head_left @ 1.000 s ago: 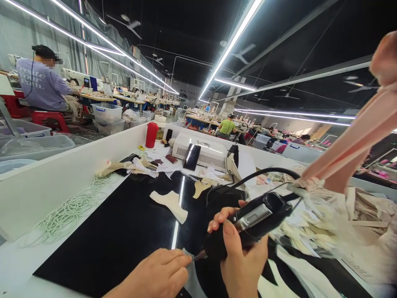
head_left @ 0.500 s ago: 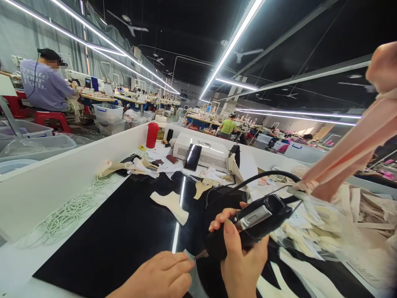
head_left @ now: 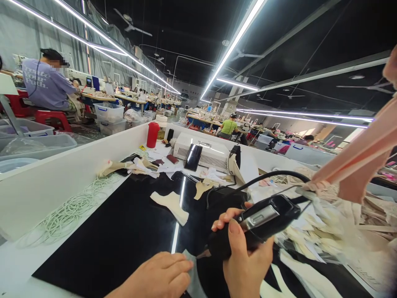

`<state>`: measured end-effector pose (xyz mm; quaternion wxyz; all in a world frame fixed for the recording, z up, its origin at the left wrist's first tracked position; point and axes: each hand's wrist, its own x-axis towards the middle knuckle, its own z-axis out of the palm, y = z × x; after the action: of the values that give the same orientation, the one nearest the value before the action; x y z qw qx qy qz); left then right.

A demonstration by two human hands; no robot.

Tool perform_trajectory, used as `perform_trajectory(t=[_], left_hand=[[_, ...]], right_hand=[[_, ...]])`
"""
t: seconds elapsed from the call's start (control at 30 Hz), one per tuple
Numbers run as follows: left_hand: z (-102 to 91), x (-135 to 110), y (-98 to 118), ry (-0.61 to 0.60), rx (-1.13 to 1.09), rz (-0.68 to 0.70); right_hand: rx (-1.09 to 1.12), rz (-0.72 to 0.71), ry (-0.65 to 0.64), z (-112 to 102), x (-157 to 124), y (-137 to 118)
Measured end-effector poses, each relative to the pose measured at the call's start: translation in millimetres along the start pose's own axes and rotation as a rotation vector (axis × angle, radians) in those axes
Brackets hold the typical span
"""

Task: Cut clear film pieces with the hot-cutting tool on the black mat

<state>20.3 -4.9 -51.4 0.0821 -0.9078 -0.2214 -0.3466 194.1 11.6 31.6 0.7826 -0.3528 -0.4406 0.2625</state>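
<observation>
My right hand (head_left: 243, 258) is wrapped round a black corded hand tool (head_left: 257, 225) with a silver plate, its metal tip pointing down-left at a grey fabric piece (head_left: 192, 275). My left hand (head_left: 161, 277) lies on that fabric at the bottom edge, fingers flat and pressed on it beside the tip. Both rest over a glossy black work mat (head_left: 124, 236). The tool's black cable (head_left: 273, 176) arcs up behind it.
Cream fabric pieces (head_left: 170, 203) lie on the mat, white cord (head_left: 68, 209) at left, a heap of cut pieces (head_left: 325, 231) at right. A white machine (head_left: 207, 155) and red bottle (head_left: 151, 135) stand behind. Peach fabric (head_left: 359, 159) hangs at right. People sit at sewing tables beyond.
The view has drifted slightly; both hands and the tool sit a little lower and to the right. The tool tip stays at the fabric by my left fingers.
</observation>
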Motion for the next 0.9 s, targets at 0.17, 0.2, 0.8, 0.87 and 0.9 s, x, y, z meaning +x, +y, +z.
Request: perform_trajectory(t=[0.17, 0.2, 0.8, 0.87, 0.9], left_hand=[[0.6, -0.3, 0.5, 0.005, -0.011, -0.013], [1.3, -0.3, 0.4, 0.011, -0.009, -0.015], [8.0, 0.9, 1.2, 0.068, -0.037, -0.030], [9.6, 0.0, 2.1, 0.085, -0.043, -0.031], [10.0, -0.4, 2.6, 0.081, -0.043, -0.032]], right_hand=[[-0.023, 0.011, 0.006, 0.5, -2.8, 2.5], [-0.027, 0.011, 0.010, 0.7, -3.2, 2.6], [0.004, 0.031, -0.018, 11.5, -2.4, 5.1], [0.011, 0.024, -0.014, 11.4, -2.5, 5.9], [0.015, 0.025, -0.015, 11.2, -2.4, 5.9]])
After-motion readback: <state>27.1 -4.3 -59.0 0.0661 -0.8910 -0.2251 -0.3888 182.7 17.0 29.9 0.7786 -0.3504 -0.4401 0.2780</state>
